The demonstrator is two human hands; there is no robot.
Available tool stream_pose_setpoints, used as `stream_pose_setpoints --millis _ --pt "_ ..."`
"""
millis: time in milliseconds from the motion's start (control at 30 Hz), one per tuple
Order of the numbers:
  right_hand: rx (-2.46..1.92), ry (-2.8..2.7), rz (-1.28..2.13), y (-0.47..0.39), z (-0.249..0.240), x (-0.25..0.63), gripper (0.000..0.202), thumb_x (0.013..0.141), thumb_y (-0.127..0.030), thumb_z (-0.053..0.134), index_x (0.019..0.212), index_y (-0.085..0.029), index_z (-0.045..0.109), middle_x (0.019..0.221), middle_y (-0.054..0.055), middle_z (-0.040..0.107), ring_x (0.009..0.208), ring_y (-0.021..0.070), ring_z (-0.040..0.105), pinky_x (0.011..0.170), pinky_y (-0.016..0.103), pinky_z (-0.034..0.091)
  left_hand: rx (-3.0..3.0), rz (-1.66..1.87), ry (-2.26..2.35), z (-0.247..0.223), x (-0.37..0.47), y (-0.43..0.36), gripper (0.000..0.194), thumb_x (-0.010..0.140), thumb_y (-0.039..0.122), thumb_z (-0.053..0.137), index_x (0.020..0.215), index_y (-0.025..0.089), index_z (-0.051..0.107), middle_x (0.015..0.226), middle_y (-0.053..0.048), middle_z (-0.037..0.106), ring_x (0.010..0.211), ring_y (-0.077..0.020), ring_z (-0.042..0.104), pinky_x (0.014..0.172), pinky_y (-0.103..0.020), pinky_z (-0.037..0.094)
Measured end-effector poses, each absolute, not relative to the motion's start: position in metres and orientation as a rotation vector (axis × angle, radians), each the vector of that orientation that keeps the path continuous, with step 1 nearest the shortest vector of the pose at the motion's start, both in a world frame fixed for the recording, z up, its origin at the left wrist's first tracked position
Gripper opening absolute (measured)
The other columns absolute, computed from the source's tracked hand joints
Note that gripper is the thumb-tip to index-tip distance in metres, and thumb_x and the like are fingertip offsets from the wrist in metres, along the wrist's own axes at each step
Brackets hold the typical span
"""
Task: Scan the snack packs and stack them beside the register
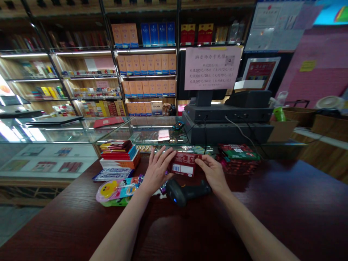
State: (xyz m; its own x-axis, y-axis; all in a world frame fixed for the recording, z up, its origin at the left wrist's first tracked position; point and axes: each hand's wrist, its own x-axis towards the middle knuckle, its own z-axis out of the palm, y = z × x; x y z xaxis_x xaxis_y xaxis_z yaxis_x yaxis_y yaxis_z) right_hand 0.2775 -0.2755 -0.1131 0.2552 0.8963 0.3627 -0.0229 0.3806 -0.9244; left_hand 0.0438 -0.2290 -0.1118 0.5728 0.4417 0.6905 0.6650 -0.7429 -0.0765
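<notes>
A dark red snack packet [183, 165] is raised above the table, its white label and barcode facing me. My right hand [214, 174] pinches its right end between thumb and fingers. At the packet's left end is my left hand [159, 168], index finger along the upper corner and thumb at the lower one; its other fingers are stretched out. Just below the packet lies a black barcode scanner [183, 194] with a blue light. Small purple-wrapped pieces [163, 187] show partly behind the scanner and my left hand.
Left of my hands are colourful cartoon packages [116, 190], blue-and-white packets [114, 174] and a stack of boxes [119, 154]. Red and green packs [237, 156] are piled at right. Behind stand a glass counter [136, 127] and a monitor with a pink notice [212, 69].
</notes>
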Motion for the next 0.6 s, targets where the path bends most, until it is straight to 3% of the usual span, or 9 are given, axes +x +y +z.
stream_pose_setpoints --millis 200,400,600 --pt "-0.951 -1.129 0.886 -0.275 -0.114 0.276 0.034 0.079 -0.048 0.075 0.100 -0.022 0.071 0.094 0.003 0.078 0.088 0.0236 0.072 0.079 0.034 0.057 -2.473 -0.953 -0.940 -0.114 0.043 -0.228 0.096 0.077 0.034 0.075 0.156 0.019 0.021 0.148 -0.014 0.047 0.145 -0.0328 0.033 0.125 -0.058 0.011" --pt "-0.943 -1.215 0.896 -0.274 -0.116 0.276 0.042 0.079 -0.046 0.075 0.116 -0.026 0.068 0.113 0.004 0.075 0.111 0.0255 0.068 0.100 0.041 0.052 -2.439 -1.006 -0.967 -0.117 0.039 -0.225 0.089 0.076 0.029 0.075 0.152 0.020 0.028 0.145 -0.014 0.048 0.143 -0.0315 0.038 0.125 -0.057 0.010" --pt "-0.981 -1.289 0.913 -0.271 -0.123 0.280 0.050 0.080 -0.050 0.072 0.124 -0.026 0.065 0.119 0.008 0.073 0.114 0.0265 0.067 0.104 0.045 0.050 -2.393 -1.052 -1.016 -0.118 0.031 -0.220 0.085 0.077 0.026 0.073 0.150 0.021 0.030 0.146 -0.015 0.048 0.141 -0.0307 0.040 0.124 -0.058 0.010"
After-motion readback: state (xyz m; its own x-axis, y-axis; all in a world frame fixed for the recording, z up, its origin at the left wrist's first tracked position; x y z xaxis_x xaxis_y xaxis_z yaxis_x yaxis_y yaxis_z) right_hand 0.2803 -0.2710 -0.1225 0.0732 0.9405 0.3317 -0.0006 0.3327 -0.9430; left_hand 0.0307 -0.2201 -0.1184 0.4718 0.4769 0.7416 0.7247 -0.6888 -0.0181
